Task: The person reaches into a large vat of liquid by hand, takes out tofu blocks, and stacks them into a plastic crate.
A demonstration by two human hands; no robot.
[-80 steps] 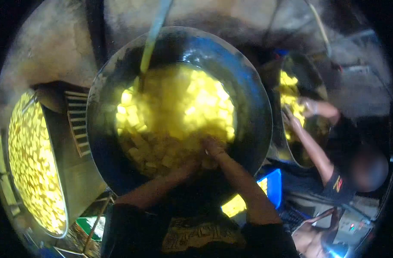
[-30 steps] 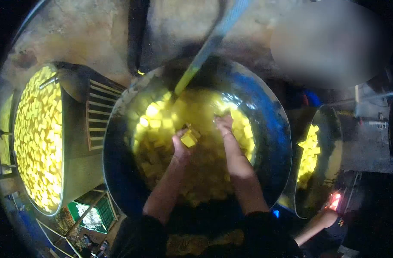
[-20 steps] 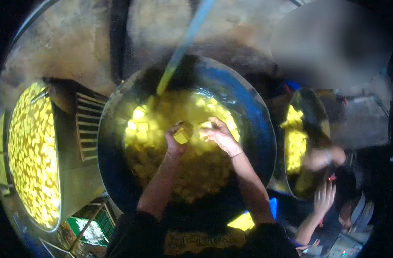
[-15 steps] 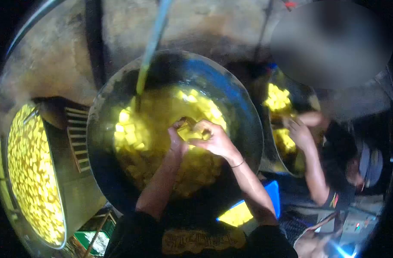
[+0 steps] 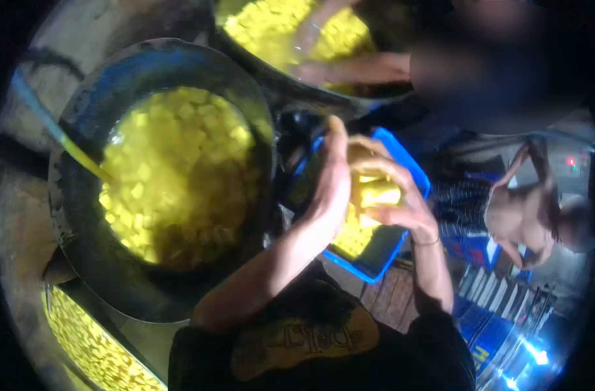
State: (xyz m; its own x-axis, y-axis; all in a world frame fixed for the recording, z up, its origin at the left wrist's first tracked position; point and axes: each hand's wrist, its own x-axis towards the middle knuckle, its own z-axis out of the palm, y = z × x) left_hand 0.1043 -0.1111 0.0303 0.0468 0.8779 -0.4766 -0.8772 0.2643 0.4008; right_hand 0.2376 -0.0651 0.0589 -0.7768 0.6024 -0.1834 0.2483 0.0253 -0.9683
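My left hand (image 5: 333,176) and my right hand (image 5: 405,192) press together from either side of a cluster of yellow tofu cubes (image 5: 379,193). The left palm is nearly upright with its fingers straight, while the right fingers curl round the cubes. Both hands are above a blue crate (image 5: 409,163), in which more yellow cubes (image 5: 351,240) lie. To the left is a large dark wok (image 5: 258,130), full of yellow cubes (image 5: 180,176) in yellowish liquid. A blue and yellow pole or hose (image 5: 40,111) slants into it.
Another person's hands (image 5: 317,68) reach into a second pan of yellow cubes (image 5: 265,23) at the top. A large tray of cubes (image 5: 95,345) is at lower left. A further person (image 5: 519,215) is at the right, near bright lights.
My hands have moved from over the wok to over the blue crate on its right, carrying the tofu cubes. The view has turned rightward, so the wok now appears farther left.
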